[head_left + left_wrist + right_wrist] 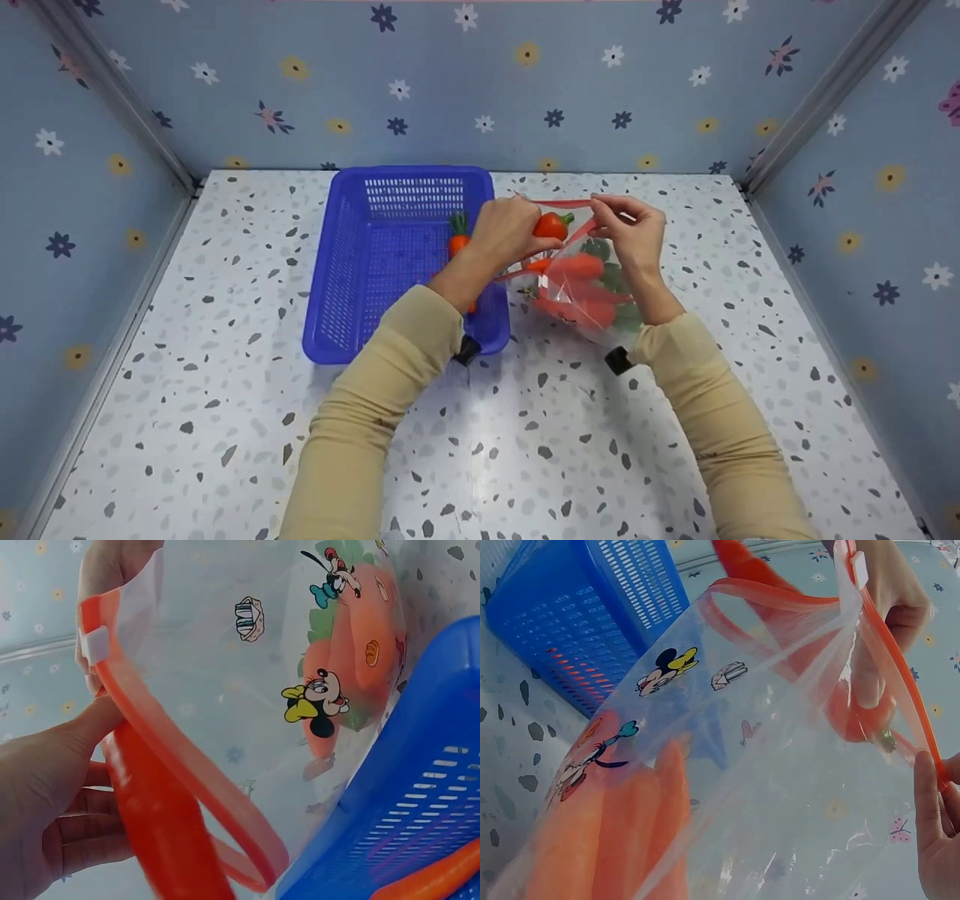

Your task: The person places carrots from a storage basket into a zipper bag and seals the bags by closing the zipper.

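My left hand [508, 229] holds a long red pepper [551, 226], green stem to the right, at the mouth of a clear zip bag [217, 667]. In the left wrist view its thumb lies by the bag's red zip rim, with fingers behind the pepper [161, 817]. Part of the pepper shows through the film in the right wrist view. My right hand [634, 232] pinches the opposite end of the rim, and the mouth is spread apart. Inside the bag are several carrots [630, 832] with green tops. Cartoon prints mark the film.
A blue perforated basket [319, 315] stands directly left of the bag. Orange carrots [459, 244] lie along its right side, partly hidden by my left arm. The speckled table [225, 420] is bounded by flowered panels [450, 90] at the back and sides.
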Available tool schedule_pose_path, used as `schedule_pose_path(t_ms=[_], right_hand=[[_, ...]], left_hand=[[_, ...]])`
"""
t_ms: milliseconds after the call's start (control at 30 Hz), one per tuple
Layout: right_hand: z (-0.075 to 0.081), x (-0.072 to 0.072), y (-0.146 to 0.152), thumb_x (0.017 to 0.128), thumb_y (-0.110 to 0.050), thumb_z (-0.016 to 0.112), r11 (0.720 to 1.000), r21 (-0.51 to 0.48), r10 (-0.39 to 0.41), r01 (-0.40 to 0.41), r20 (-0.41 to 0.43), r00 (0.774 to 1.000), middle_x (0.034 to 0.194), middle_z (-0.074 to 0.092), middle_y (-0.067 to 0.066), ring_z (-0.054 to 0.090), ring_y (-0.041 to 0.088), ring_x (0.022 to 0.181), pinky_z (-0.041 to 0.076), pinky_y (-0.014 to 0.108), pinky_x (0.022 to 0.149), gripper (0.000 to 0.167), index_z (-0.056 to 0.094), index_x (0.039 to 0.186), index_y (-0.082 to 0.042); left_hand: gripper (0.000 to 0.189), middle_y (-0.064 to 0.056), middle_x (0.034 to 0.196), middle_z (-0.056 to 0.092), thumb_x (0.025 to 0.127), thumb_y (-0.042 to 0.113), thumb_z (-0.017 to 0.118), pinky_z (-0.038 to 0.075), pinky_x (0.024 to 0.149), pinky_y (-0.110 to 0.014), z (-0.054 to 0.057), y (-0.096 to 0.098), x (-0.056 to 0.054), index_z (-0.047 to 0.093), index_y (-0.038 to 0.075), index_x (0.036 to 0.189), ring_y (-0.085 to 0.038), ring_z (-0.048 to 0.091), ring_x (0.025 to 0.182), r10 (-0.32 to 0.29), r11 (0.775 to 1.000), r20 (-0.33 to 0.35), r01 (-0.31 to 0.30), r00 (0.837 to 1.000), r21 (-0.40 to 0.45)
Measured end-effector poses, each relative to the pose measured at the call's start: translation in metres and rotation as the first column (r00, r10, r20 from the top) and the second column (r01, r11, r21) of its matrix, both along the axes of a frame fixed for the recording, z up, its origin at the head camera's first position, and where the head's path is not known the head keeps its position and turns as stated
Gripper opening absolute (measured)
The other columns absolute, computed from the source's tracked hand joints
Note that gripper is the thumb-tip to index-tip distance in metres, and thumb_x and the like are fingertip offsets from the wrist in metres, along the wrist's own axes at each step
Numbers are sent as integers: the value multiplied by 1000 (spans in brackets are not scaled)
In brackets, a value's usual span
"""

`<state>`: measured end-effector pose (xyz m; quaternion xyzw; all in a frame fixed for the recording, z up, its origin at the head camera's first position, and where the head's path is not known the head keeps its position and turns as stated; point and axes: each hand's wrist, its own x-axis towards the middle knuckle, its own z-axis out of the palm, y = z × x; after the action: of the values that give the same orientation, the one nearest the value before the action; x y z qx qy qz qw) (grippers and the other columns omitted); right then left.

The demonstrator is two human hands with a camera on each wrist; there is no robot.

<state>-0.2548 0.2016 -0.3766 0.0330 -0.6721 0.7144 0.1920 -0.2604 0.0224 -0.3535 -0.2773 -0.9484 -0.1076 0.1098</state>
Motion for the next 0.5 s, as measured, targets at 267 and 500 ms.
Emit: schedule_pose_path(t_ms=[267, 500], right_hand=[[0, 1, 0, 75, -5, 69, 1000, -4, 3, -3, 7, 1000, 70, 61, 11, 58, 16, 51, 51, 28, 52, 24, 64, 90, 13], [1, 0, 0, 76, -5, 68, 1000, -13, 9, -9, -2, 1000, 72, 61, 16, 58, 16, 53, 51, 28, 51, 26, 63, 91, 15]], left_hand=[[53, -6, 79, 62, 78, 56, 55, 47, 62, -25, -3, 11, -7, 65, 6, 92, -18, 54, 66, 25, 999, 95, -22, 995, -33], [45, -4, 69, 56, 79, 49, 57, 43, 60, -24, -4, 15, -12, 67, 7, 92, -17, 51, 63, 20, 1000, 148, -20, 989, 0]])
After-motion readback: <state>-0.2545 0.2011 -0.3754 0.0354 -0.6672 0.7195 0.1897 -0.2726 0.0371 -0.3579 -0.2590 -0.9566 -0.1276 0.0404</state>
